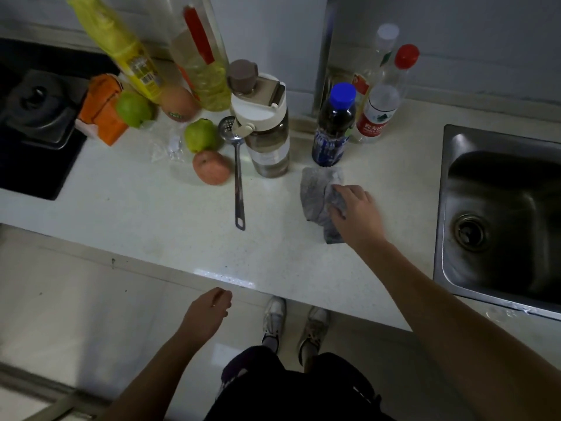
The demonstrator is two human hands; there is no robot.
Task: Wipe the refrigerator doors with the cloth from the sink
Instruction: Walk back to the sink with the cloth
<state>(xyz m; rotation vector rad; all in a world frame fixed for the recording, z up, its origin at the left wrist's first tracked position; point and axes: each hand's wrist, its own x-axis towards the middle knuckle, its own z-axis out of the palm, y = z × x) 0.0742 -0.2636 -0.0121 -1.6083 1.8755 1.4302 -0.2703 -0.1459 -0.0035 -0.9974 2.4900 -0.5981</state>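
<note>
A crumpled grey cloth (315, 197) lies on the white countertop (151, 220), left of the steel sink (498, 214) and just in front of a dark bottle with a blue cap (334, 129). My right hand (355, 212) rests on the cloth's right side, fingers curled into its folds. My left hand (209, 311) hangs below the counter's front edge, fingers loosely bent, holding nothing. No refrigerator is in view.
A slotted metal spoon (238, 177), a large water bottle (264, 126), apples and pears (203, 147), oil bottles (197, 50) and clear bottles (382, 92) crowd the counter's back. A black stove with a kettle (36, 107) sits at the left. My shoes (294, 323) stand under the counter edge.
</note>
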